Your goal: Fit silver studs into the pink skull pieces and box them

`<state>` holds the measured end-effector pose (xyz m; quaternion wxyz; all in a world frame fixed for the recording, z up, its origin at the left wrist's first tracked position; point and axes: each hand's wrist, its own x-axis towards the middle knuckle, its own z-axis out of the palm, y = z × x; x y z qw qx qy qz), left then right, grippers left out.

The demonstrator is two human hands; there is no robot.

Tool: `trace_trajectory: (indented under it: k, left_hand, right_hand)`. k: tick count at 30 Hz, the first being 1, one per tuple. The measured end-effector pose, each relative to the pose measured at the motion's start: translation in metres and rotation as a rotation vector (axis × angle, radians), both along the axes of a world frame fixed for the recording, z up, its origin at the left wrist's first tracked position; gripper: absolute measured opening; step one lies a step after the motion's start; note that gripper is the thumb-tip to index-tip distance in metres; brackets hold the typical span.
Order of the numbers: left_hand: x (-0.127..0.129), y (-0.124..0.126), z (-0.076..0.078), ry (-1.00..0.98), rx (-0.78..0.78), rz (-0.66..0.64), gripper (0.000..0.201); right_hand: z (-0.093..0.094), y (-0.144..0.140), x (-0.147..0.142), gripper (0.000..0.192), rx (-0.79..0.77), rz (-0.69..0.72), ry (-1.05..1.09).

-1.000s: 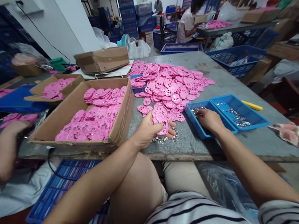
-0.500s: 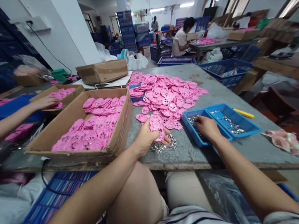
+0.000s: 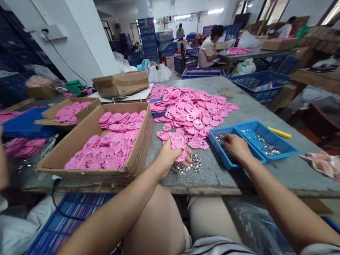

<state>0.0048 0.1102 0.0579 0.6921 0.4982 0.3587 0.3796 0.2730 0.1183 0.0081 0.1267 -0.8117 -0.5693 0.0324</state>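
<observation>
While the left hand (image 3: pixel 168 159) grips a pink piece (image 3: pixel 178 142), right hand (image 3: pixel 234 147) fingers pinch into the blue tray (image 3: pixel 274 147) at 3 o'clock. Picking a metal part is judged current; fitting needs alignment.

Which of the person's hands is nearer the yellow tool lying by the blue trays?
Right. The right hand reaches into the near blue tray, two trays from the yellow tool; the left hand holds a pink piece farther left.

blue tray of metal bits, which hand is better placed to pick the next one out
Right. The right hand already has its fingers down in the near compartment of the blue tray among the metal bits. The left hand is occupied holding a pink piece above the table.
</observation>
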Motion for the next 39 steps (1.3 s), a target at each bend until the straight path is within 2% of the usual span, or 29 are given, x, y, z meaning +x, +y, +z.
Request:
trace_trajectory:
  k: [7,11,15,19,21,24,28,31,33,36,37,39]
  left_hand:
    - [0.001,0.001,-0.004,0.037,-0.024,-0.007,0.039]
    - [0.002,0.002,-0.004,0.044,-0.029,-0.034,0.039]
    - [0.003,0.002,-0.006,0.055,-0.052,-0.034,0.039]
    - [0.003,0.004,-0.008,0.049,-0.064,-0.006,0.039]
    - [0.003,0.004,-0.009,0.039,-0.063,0.014,0.041]
    - [0.003,0.005,-0.009,0.022,-0.070,0.039,0.044]
    - [0.003,0.007,-0.010,-0.019,-0.084,0.063,0.044]
    - [0.001,0.009,-0.011,-0.040,-0.116,0.073,0.039]
    - [0.000,0.010,-0.012,-0.055,-0.140,0.078,0.038]
    - [-0.002,0.011,-0.011,-0.070,-0.159,0.093,0.041]
    - [-0.002,0.011,-0.011,-0.072,-0.154,0.103,0.042]
    - [-0.002,0.010,-0.010,-0.071,-0.122,0.130,0.046]
  right_hand:
    - [0.008,-0.004,0.005,0.025,0.093,-0.084,0.155]
    - [0.018,-0.006,0.002,0.015,0.178,-0.087,0.333]
    - [0.027,-0.005,-0.018,0.004,0.293,0.036,0.631]
    - [0.031,-0.009,-0.054,0.011,0.241,0.299,0.846]
    - [0.030,-0.012,-0.072,0.012,0.239,0.463,0.812]
    - [0.026,-0.017,-0.093,0.018,0.379,0.650,0.600]
    - [0.020,-0.018,-0.106,0.031,0.568,0.783,0.247]
    - [0.019,-0.017,-0.109,0.035,0.630,0.889,0.041]
    - [0.020,-0.017,-0.109,0.034,0.646,0.931,-0.025]
    - [0.020,-0.018,-0.111,0.032,0.642,0.956,0.074]
    - [0.020,-0.018,-0.112,0.030,0.631,0.925,0.171]
    - [0.018,-0.017,-0.115,0.021,0.580,0.773,0.448]
